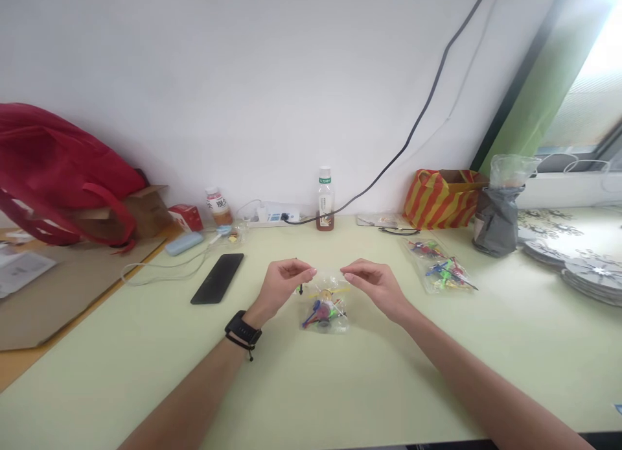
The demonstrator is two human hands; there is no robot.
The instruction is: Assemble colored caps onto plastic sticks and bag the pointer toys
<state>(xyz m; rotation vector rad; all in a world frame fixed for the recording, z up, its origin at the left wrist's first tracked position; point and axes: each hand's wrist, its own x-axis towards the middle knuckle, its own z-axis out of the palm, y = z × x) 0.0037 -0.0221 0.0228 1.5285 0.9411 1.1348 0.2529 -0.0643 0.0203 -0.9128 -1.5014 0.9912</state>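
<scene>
A clear plastic bag (324,310) with small colourful plastic pieces inside is in the middle, above or on the pale green table (340,385). My left hand (283,284), with a black watch (243,328) at the wrist, pinches the bag's upper left corner. On the other side my right hand (376,284) pinches the upper right corner between thumb and forefinger. Blue, red, green, yellow and white pieces show through the film. A small dark piece (300,289) shows beside my left fingers; whether it is in the bag I cannot tell.
More bags of colourful pieces (444,272) lie to the right. Stacked grey discs (595,275), a dark bag (496,223) and a striped bag (442,200) stand beyond. A phone (217,279) lies left; a drink bottle (325,200) and power strip (275,216) line the wall.
</scene>
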